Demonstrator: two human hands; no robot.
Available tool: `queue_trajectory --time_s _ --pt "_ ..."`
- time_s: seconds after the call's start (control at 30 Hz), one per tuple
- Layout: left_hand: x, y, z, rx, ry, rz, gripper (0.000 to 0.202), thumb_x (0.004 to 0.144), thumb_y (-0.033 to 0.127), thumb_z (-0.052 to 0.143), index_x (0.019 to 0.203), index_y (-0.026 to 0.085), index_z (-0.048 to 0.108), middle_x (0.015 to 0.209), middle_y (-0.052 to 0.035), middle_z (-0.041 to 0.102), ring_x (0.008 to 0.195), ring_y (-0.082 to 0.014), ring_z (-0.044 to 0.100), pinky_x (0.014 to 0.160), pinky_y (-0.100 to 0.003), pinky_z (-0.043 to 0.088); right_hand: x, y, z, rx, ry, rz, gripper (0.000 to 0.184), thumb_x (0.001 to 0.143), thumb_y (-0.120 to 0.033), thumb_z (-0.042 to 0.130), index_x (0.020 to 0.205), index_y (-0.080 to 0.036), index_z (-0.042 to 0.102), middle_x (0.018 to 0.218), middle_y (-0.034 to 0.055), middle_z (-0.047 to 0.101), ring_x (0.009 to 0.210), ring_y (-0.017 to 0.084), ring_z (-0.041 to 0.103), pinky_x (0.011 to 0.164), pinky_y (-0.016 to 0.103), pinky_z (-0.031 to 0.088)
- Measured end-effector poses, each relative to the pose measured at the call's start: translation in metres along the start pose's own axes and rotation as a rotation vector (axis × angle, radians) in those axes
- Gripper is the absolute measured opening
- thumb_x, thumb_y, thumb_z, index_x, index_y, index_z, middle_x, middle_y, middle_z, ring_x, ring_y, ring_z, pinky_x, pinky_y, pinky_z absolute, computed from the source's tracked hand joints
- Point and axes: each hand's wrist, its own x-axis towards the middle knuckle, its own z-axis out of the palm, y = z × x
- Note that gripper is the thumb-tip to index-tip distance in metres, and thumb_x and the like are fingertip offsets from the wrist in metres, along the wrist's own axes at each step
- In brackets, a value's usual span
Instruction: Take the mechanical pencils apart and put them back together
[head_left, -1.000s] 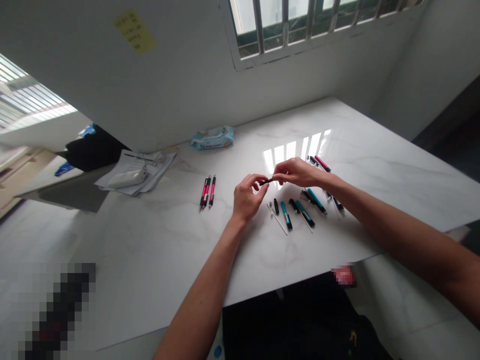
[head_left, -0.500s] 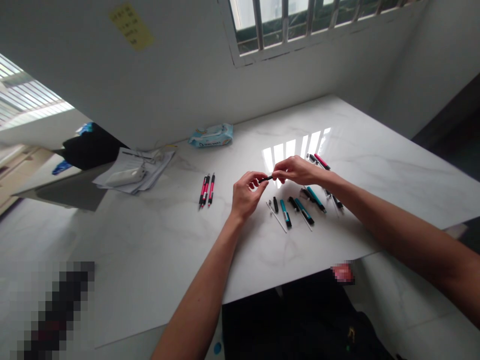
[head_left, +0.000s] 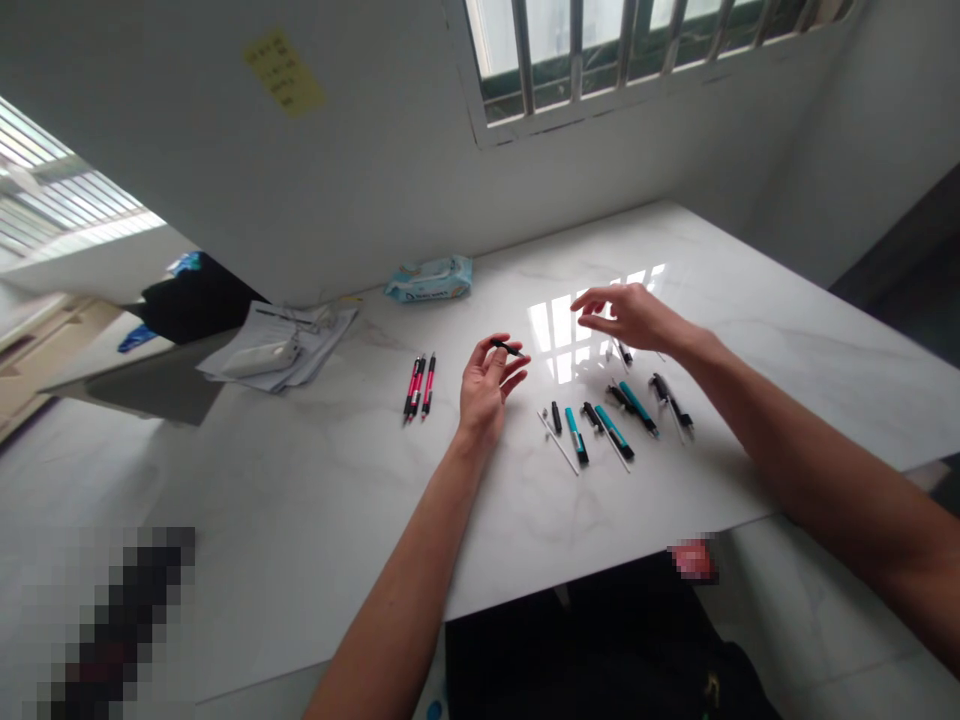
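My left hand is raised over the white marble table, palm toward me, pinching a small black pen part at its fingertips. My right hand hovers to the right with fingers spread and nothing in it, above the pen pieces. Under and beside it lie several teal and black pen barrels, thin refills and black caps. Three assembled pink and black pens lie side by side to the left of my left hand.
A pack of wet wipes lies by the wall. A stack of papers with a white object on top sits at the table's left corner. A barred window is above. The table's near edge runs across below my forearms.
My hands have come apart. The right hand let go of the black part and moved right and away with fingers spread; the left hand keeps the part.
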Motion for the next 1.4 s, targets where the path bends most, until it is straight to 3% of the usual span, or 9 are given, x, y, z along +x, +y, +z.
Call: queue_trajectory --time_s 0.1,0.27,0.43,0.57,0.73,0.87,1.03,1.23,1.4 --pt "0.001 -0.001 -0.002 -0.034 0.022 -0.021 0.044 0.09 0.055 0.083 0.122 0.031 0.066 0.124 -0.0031 0.076 0.107 -0.021 0.081 0.088 -0.03 0.062 0.002 0.027 -0.024 -0.061 0.051 0.037 0.043 0.094 -0.051 0.076 0.125 -0.022 0.083 0.111 0.0134 0.083 0.102 0.031 0.075 0.09 0.047 0.058" --pt "0.002 -0.003 -0.001 -0.045 0.06 -0.028 0.045 0.082 0.043 0.09 0.118 0.027 0.069 0.112 -0.0017 0.074 0.095 -0.015 0.079 0.089 -0.028 0.061 -0.002 0.058 -0.037 -0.23 -0.273 0.1 0.066 0.086 -0.055 0.084 0.146 -0.029 0.075 0.135 0.0134 0.079 0.114 0.037 0.074 0.096 0.053 0.06" --pt "0.0 -0.001 0.001 -0.035 0.05 -0.039 0.044 0.081 0.042 0.089 0.118 0.026 0.07 0.11 -0.0013 0.073 0.09 -0.0136 0.078 0.085 -0.026 0.06 -0.006 0.072 -0.036 -0.34 -0.374 0.089 0.099 0.067 -0.059 0.098 0.158 -0.035 0.066 0.148 0.0135 0.072 0.131 0.043 0.067 0.101 0.057 0.061" --pt "-0.001 0.001 0.001 -0.006 0.054 -0.038 0.046 0.081 0.045 0.089 0.118 0.025 0.07 0.109 -0.002 0.074 0.088 -0.0141 0.078 0.084 -0.027 0.06 -0.007 0.076 -0.032 -0.351 -0.375 0.079 0.098 0.061 -0.056 0.101 0.152 -0.036 0.071 0.135 0.013 0.077 0.127 0.043 0.068 0.098 0.056 0.063" --pt "-0.002 0.003 0.002 -0.019 0.059 -0.041 0.047 0.078 0.044 0.091 0.117 0.024 0.071 0.102 -0.0003 0.073 0.083 -0.0129 0.077 0.083 -0.027 0.06 -0.005 0.073 -0.03 -0.306 -0.354 0.086 0.085 0.064 -0.054 0.101 0.143 -0.032 0.078 0.122 0.0134 0.08 0.114 0.038 0.072 0.096 0.052 0.062" --pt "-0.002 0.003 0.002 -0.033 0.065 -0.04 0.05 0.076 0.043 0.093 0.117 0.023 0.074 0.1 0.0003 0.073 0.082 -0.0124 0.076 0.082 -0.027 0.059 -0.001 0.062 -0.033 -0.323 -0.322 0.036 0.081 0.075 -0.05 0.094 0.149 -0.028 0.073 0.128 0.0147 0.078 0.126 0.043 0.064 0.102 0.058 0.058" --pt "-0.001 -0.002 0.003 -0.032 0.041 -0.066 0.054 0.071 0.045 0.099 0.115 0.02 0.08 0.098 -0.0022 0.077 0.084 -0.015 0.077 0.089 -0.032 0.06 0.001 0.021 -0.012 -0.195 -0.076 -0.183 0.075 0.088 -0.04 0.085 0.159 -0.034 0.062 0.153 0.0129 0.063 0.143 0.041 0.056 0.118 0.064 0.051" --pt "-0.001 -0.005 0.001 -0.088 0.006 -0.091 0.048 0.066 0.045 0.103 0.102 0.018 0.086 0.097 -0.0052 0.081 0.085 -0.015 0.073 0.095 -0.035 0.058 -0.012 -0.045 0.037 -0.063 -0.152 -0.467 0.078 0.094 -0.028 0.08 0.166 -0.037 0.051 0.156 0.0108 0.062 0.144 0.036 0.057 0.121 0.058 0.052" --pt "-0.002 -0.002 -0.002 -0.16 -0.072 -0.16 0.052 0.062 0.046 0.106 0.103 0.019 0.086 0.098 -0.0039 0.081 0.088 -0.0148 0.072 0.093 -0.033 0.057 -0.021 -0.061 0.051 -0.073 -0.206 -0.492 0.075 0.094 -0.025 0.08 0.164 -0.038 0.053 0.156 0.0115 0.062 0.14 0.037 0.059 0.113 0.057 0.057"
